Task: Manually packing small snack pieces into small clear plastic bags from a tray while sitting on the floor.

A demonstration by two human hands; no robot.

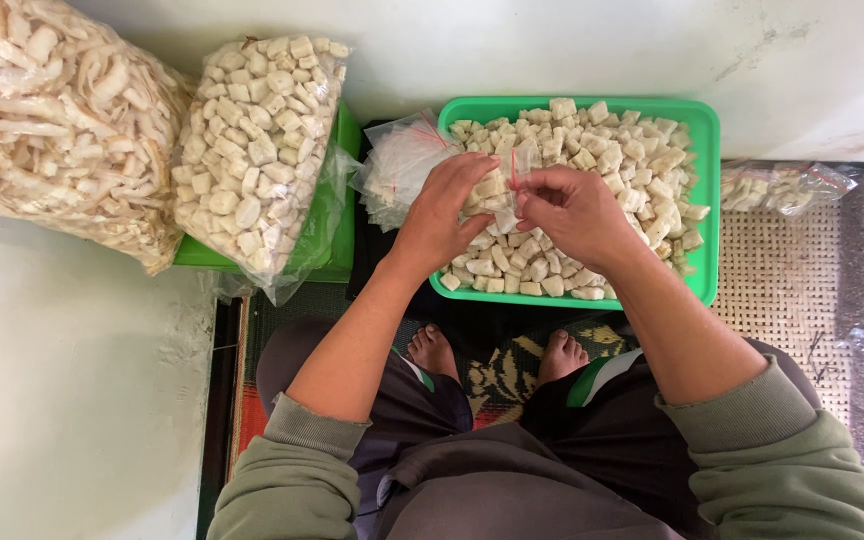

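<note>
Over a green tray [704, 200] heaped with pale square crackers [617, 165], my left hand [442, 210] and my right hand [577, 210] together hold a small clear bag [500, 190] filled with crackers. The fingertips of both hands pinch the bag's top edge, where a red strip shows. The bag hangs just above the cracker heap, partly hidden by my fingers.
A bundle of empty clear bags [397, 165] lies left of the tray. Two large filled plastic sacks [257, 150] [52, 120] stand at the left, one on a green bin [337, 240]. A small filled bag [777, 187] lies at the right on a woven mat [782, 290]. My feet [497, 352] rest below the tray.
</note>
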